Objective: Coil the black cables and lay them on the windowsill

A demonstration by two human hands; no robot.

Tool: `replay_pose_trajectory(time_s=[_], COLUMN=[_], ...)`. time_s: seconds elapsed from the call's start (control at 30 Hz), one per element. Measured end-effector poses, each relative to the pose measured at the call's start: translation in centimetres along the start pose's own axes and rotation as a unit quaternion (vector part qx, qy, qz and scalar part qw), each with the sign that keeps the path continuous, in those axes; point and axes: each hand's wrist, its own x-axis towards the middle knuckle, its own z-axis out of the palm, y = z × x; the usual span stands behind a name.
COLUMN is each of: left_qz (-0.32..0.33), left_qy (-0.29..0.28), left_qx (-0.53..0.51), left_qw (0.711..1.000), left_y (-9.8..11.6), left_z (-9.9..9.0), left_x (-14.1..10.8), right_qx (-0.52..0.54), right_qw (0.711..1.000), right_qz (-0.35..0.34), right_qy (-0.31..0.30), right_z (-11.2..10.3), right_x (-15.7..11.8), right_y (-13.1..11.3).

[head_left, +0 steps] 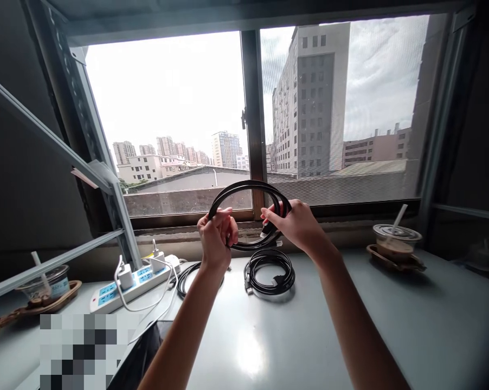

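A black cable is held up in a loose coil above the table, in front of the window. My left hand is closed around the left side of the loop. On the right side, my right hand pinches the coil between thumb and fingers. Plug ends of this cable show near the lower right of the loop. Below, a second coiled black cable with a USB plug lies flat on the table. Another coil of black cable lies partly hidden behind my left forearm.
A white power strip with blue sockets, chargers and white cords sits at left. Drink cups in brown carriers stand at far left and right. Metal shelf posts frame the table's left side; a window is behind.
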Motion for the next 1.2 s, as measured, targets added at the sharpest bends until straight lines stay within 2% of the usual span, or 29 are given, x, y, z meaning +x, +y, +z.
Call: replay_pose_trajectory(time_s=[0.1,0.27,0.37,0.53,0.67,0.8,0.97,1.2], left_qz=[-0.017,-0.005,0.009,0.053,0.063,0.115,0.135,0.142], left_qy=[-0.012,-0.026,-0.021,-0.033,-0.052,-0.056,-0.064,-0.072], left_qx=[-0.022,-0.047,-0.051,-0.021,0.007,0.057,0.07,0.045], left_qw=[1.0,0.999,0.998,0.998,0.997,0.99,0.986,0.986], left_y=[0.5,0.7,0.1,-1.0,-0.7,0.1,0.8,1.4], left_z=[0.6,1.2,1.2,1.0,1.1,1.0,1.0,1.5], left_x=[-0.5,-1.2,-1.3,-1.3,-1.2,-1.3,-1.7,-2.3], right_qx=[0.058,0.079,0.066,-0.088,-0.115,-0.093,-0.038,0.07], right_qw=[0.998,0.99,0.99,0.994,0.993,0.995,0.997,0.995], right_qz=[-0.011,-0.082,-0.078,0.004,0.012,-0.002,-0.059,-0.011], right_qy=[0.0,0.079,0.094,0.062,0.015,-0.03,-0.018,-0.065], right_z=[-1.0,-1.5,-1.3,-1.4,-2.0,-2.0,-1.8,-2.5], right_x=[-0.7,-1.1,-0.9,-0.7,-0.9,-1.0,-1.1,-1.4], right_y=[-1.0,-1.9,-1.5,-0.4,-0.2,0.0,0.1,-0.3])
